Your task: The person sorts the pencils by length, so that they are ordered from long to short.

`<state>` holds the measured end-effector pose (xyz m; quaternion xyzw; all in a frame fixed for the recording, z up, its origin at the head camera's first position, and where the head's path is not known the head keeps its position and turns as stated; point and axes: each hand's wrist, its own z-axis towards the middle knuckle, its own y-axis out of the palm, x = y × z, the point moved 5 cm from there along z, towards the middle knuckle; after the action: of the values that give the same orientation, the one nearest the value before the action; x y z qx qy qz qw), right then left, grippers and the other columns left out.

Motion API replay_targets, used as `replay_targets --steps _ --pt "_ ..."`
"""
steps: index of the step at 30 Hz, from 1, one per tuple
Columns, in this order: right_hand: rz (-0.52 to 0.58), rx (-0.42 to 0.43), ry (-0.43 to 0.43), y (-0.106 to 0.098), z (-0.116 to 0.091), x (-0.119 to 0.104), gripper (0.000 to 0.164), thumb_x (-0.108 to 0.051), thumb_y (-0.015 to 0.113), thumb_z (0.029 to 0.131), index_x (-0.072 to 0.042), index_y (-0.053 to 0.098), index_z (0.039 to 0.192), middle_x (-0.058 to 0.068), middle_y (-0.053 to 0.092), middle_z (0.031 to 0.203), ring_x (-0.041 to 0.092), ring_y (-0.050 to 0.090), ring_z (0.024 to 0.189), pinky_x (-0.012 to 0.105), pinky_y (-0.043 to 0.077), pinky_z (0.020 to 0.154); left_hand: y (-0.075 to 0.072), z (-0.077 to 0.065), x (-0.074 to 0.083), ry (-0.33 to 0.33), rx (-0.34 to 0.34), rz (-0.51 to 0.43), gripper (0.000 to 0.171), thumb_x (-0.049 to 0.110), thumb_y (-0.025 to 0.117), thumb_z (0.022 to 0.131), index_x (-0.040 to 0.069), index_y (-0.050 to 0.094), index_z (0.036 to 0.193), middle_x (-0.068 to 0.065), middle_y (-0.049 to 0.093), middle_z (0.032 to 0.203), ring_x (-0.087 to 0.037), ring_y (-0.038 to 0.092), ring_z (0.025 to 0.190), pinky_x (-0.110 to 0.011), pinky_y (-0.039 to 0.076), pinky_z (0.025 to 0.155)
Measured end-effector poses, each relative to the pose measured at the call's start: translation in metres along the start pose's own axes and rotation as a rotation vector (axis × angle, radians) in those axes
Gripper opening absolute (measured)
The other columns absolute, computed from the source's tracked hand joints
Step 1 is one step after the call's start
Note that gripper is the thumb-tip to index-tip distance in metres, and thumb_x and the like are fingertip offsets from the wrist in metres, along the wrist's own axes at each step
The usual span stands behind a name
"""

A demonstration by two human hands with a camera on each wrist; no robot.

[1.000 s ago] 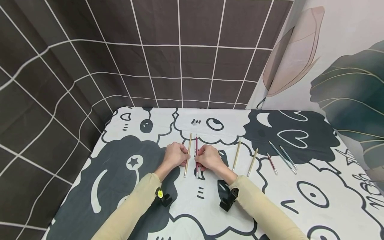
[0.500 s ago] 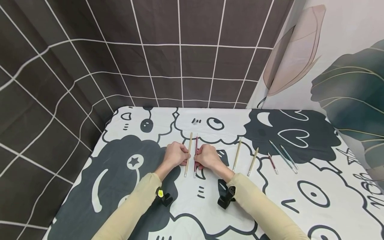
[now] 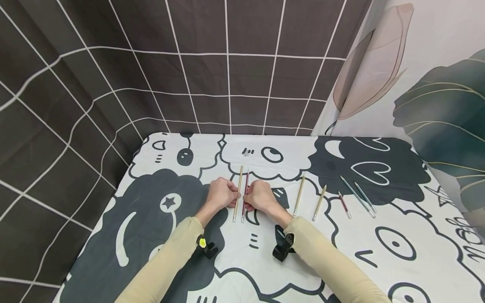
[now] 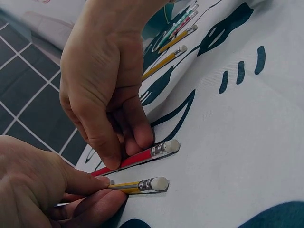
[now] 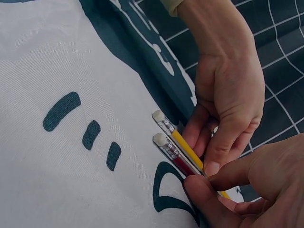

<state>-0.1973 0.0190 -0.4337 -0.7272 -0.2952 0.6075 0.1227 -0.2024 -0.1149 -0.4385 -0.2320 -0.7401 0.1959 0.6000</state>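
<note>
In the head view my left hand (image 3: 220,192) pinches a yellow pencil (image 3: 240,179) that lies lengthwise on the cloth. Beside it, my right hand (image 3: 260,195) pinches a red pencil (image 3: 246,181). The two pencils run nearly parallel with a narrow gap, tips pointing away from me. The left wrist view has the white eraser ends of the yellow pencil (image 4: 130,187) and the red pencil (image 4: 142,156) pointing the same way. From the right wrist, the red pencil (image 5: 180,161) lies close alongside the yellow pencil (image 5: 187,149); fingers cover their middles.
To the right lie two more yellow pencils (image 3: 299,195), a short red pencil (image 3: 344,205) and two teal pencils (image 3: 357,196). A black-and-white cartoon cloth (image 3: 273,265) covers the surface. A dark grid-patterned curtain (image 3: 250,75) hangs behind and at the left.
My right hand has shifted slightly left with the red pencil, bringing it nearer the yellow one. My left hand and the yellow pencil stay about where they were.
</note>
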Motion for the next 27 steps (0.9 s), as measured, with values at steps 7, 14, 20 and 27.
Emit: replay_targets --steps 7,14,20,27 --pt "0.017 0.008 -0.024 0.0011 0.0009 -0.0013 0.010 0.008 0.066 0.085 0.003 0.059 0.079 0.007 0.063 0.055 0.016 0.064 0.045 0.025 0.052 0.044 -0.0006 -0.0004 0.0005 0.000 -0.002 -0.005 0.007 -0.001 0.079 0.082 -0.003 0.075 0.088 -0.010 0.069 0.070 -0.016 0.068 0.052 -0.026 0.054 0.048" --pt "0.020 0.009 -0.030 0.0027 0.0007 0.0001 0.010 0.008 0.066 0.085 0.004 0.059 0.080 0.009 0.063 0.057 0.016 0.064 0.045 0.025 0.052 0.045 -0.0004 -0.0010 0.0001 -0.003 -0.008 -0.010 0.007 -0.001 0.079 0.082 -0.003 0.075 0.088 -0.010 0.069 0.070 -0.016 0.068 0.052 -0.026 0.054 0.048" --pt "0.032 0.017 -0.036 0.0025 0.0010 0.0003 0.011 0.008 0.066 0.085 0.004 0.059 0.079 0.009 0.063 0.056 0.017 0.064 0.046 0.026 0.052 0.045 -0.0004 -0.0015 0.0005 -0.007 -0.010 -0.013 0.006 -0.001 0.078 0.082 -0.003 0.075 0.087 -0.010 0.069 0.070 -0.016 0.068 0.052 -0.026 0.054 0.049" --pt "0.041 0.011 -0.034 0.0026 0.0015 0.0006 0.010 0.008 0.066 0.085 0.004 0.058 0.079 0.009 0.063 0.056 0.017 0.064 0.046 0.026 0.052 0.045 -0.0002 -0.0006 0.0001 -0.009 -0.010 -0.021 0.006 -0.001 0.079 0.082 -0.002 0.075 0.087 -0.009 0.069 0.069 -0.016 0.068 0.052 -0.026 0.054 0.049"
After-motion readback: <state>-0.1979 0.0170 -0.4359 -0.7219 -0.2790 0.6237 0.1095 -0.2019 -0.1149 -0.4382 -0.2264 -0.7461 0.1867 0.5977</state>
